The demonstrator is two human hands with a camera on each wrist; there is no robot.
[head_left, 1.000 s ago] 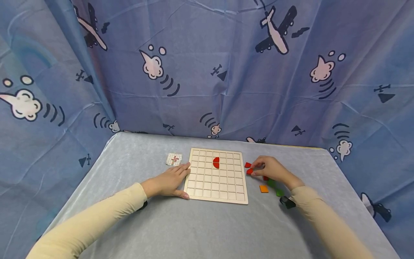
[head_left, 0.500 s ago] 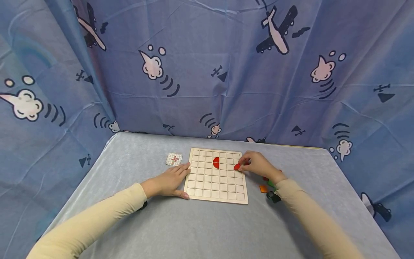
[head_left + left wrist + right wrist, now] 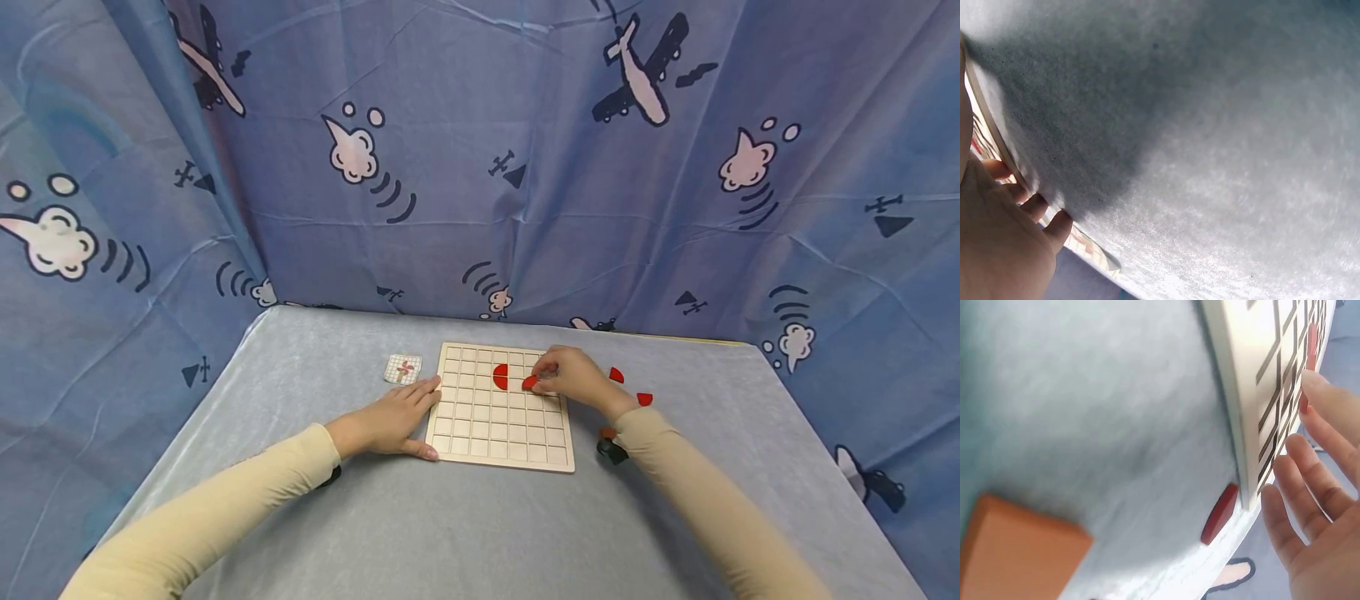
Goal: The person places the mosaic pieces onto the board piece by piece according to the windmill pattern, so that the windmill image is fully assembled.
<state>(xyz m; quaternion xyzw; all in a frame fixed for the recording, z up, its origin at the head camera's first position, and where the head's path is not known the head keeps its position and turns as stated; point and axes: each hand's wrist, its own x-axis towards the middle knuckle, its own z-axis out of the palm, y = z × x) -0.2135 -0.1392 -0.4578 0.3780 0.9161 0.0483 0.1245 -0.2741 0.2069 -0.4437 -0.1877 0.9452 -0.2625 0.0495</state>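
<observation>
So the right hand (image 3: 573, 373) has come left since a second ago, off the cloth and over the board (image 3: 487, 425), pinching a red piece (image 3: 529, 383). Going left to right: printed card (image 3: 403, 369), left hand (image 3: 393, 421) resting unclenched at the board's left edge, two red quarter-rounds (image 3: 501, 370) on the grid (basically a half circle), that pinched piece just right of them, then an orange tile (image 3: 607, 433) and loose red pieces (image 3: 616, 375) on the cloth.

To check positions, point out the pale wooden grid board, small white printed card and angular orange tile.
Pale wooden grid board (image 3: 500, 413), head view: bare central cell.
Small white printed card (image 3: 403, 368), head view: printed middle.
Angular orange tile (image 3: 1019, 556), right wrist view: broad face.
</observation>
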